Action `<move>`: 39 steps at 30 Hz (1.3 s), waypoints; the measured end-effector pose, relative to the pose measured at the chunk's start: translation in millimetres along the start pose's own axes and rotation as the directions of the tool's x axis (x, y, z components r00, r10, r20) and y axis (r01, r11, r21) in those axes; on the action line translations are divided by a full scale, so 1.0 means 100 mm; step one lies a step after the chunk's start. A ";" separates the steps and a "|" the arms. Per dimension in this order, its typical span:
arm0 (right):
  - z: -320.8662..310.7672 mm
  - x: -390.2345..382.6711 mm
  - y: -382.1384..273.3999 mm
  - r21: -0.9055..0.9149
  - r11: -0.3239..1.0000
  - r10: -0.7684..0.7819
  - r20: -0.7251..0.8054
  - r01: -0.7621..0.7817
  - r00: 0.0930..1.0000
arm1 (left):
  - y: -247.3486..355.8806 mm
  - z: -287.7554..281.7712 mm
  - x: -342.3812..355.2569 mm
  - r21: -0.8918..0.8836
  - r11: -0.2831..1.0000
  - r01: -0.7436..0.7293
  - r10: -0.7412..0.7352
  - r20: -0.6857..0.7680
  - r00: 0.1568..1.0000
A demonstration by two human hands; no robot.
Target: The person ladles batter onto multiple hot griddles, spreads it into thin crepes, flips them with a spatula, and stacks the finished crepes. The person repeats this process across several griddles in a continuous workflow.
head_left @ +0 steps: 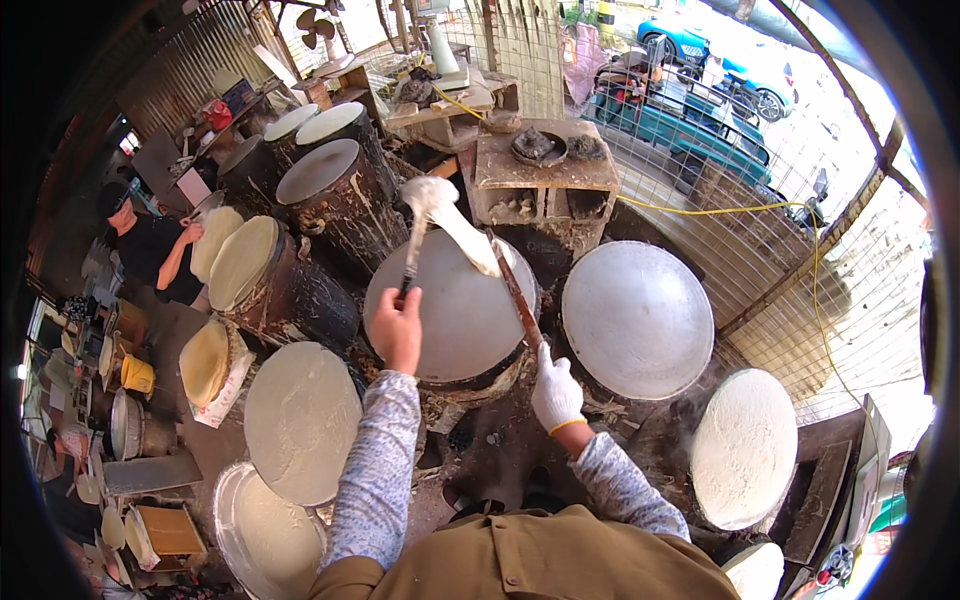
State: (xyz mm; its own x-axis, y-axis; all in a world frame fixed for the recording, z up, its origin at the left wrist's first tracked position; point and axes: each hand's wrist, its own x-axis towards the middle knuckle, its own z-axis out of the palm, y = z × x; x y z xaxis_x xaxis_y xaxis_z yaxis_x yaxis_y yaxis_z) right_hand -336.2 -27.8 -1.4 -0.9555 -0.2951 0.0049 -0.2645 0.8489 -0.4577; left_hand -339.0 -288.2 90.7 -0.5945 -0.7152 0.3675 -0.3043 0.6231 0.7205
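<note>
In the middle stands a round grey griddle (450, 320), wide and flat. Over its left part, my bare left hand (398, 330) is closed around the dark handle of a tool (415, 250) whose head is coated in thick white batter. From that head a pale strip of batter or dough (468, 237) stretches down to the right. My right hand (557, 390), in a white glove, grips a long, narrow brown stick or blade (519, 303). Its far end is beside the strip's lower end; whether they touch I cannot tell.
Another bare griddle (638, 320) is to the right. Round pale sheets lie on griddles at the right (745, 450) and left (303, 422). Lower left is a metal basin (228, 515) of batter. Another person (155, 250) handles a pale sheet. A wire fence (720, 215) borders the right.
</note>
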 end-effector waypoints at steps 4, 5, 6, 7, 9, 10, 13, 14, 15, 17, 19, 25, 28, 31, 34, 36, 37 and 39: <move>0.17 0.72 -0.01 0.213 0.977 -0.020 0.035 0.012 0.999 | -0.15 -0.53 0.31 -0.321 0.947 0.020 -0.018 0.008 1.000; 0.23 0.91 -0.08 0.336 0.942 -0.014 0.032 0.002 0.999 | -0.01 -0.71 0.27 -0.517 0.845 0.138 -0.062 0.161 0.985; 0.28 1.07 -0.24 0.455 0.891 -0.010 0.028 -0.003 1.000 | -0.11 -0.76 0.27 -0.631 0.748 0.207 -0.044 0.265 0.963; 0.37 1.20 -0.39 0.539 0.841 0.025 0.052 -0.049 0.998 | -0.15 -0.79 0.23 -0.669 0.634 0.389 -0.113 0.417 0.902; 0.35 1.32 -0.73 0.689 0.701 0.086 0.175 -0.184 0.981 | -0.28 -0.77 0.16 -0.611 0.360 0.705 -0.192 0.691 0.697; 0.50 1.40 -0.72 0.702 0.700 0.063 0.126 -0.134 0.990 | -0.37 -0.71 0.14 -0.552 0.301 0.777 -0.189 0.764 0.616; 0.32 1.06 -0.84 0.640 0.769 0.010 -0.008 -0.003 1.000 | -0.74 -0.77 0.07 -0.507 0.214 0.835 -0.235 0.803 0.548; 0.00 0.78 -0.95 0.624 0.781 0.014 -0.025 0.004 1.000 | -0.86 -0.90 0.06 -0.555 0.204 0.807 -0.204 0.782 0.589; -0.01 0.65 -0.72 0.585 0.811 0.046 -0.051 -0.008 0.998 | -0.88 -0.97 0.05 -0.590 0.189 0.785 -0.156 0.771 0.617; -0.07 0.45 -0.39 0.485 0.873 0.108 -0.079 -0.056 0.991 | -0.87 -1.06 0.02 -0.654 0.192 0.731 -0.051 0.738 0.673; -0.08 0.37 -0.43 0.434 0.880 0.186 0.060 -0.193 0.981 | -0.79 -1.10 -0.08 -0.639 0.191 0.745 -0.144 0.732 0.666; 0.55 0.93 -0.99 0.557 0.831 0.027 -0.039 -0.001 0.999 | -0.85 -1.08 -0.18 -0.477 -0.062 0.877 -0.032 0.879 0.476; 0.07 0.79 -0.82 0.519 0.848 0.092 0.057 -0.108 0.994 | -0.73 -1.42 -0.27 -0.522 -0.195 0.830 0.112 0.829 0.548; -0.01 0.82 -0.24 0.549 0.818 0.146 0.091 -0.172 0.985 | -0.66 -1.66 -0.44 -0.588 -0.104 0.802 0.172 0.784 0.596; 0.20 0.84 -0.48 0.505 0.863 0.002 0.034 -0.019 0.999 | -0.72 -1.69 -0.56 -0.509 -0.037 0.860 0.068 0.857 0.511; 0.42 0.90 -0.73 0.630 0.776 -0.028 0.084 -0.031 0.996 | -0.67 -1.65 -0.64 -0.477 -0.052 0.877 0.037 0.877 0.479; 0.41 0.91 -0.75 0.587 0.809 -0.075 0.056 0.028 0.996 | -0.64 -1.63 -0.67 -0.462 -0.056 0.885 0.021 0.886 0.464; 0.23 0.89 -0.74 0.525 0.849 -0.114 0.052 0.070 0.992 | -0.65 -1.78 -0.71 -0.493 -0.023 0.870 -0.009 0.870 0.493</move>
State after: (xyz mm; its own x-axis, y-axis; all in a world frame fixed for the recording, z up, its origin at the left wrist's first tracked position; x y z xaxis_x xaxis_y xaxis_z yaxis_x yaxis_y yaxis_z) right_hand -399.1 -126.6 12.6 -0.9109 -0.4125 0.0104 -0.2225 0.4697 -0.8544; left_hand -144.4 -334.2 121.9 -0.9378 -0.0824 -0.3372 -0.1434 -0.7927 0.5925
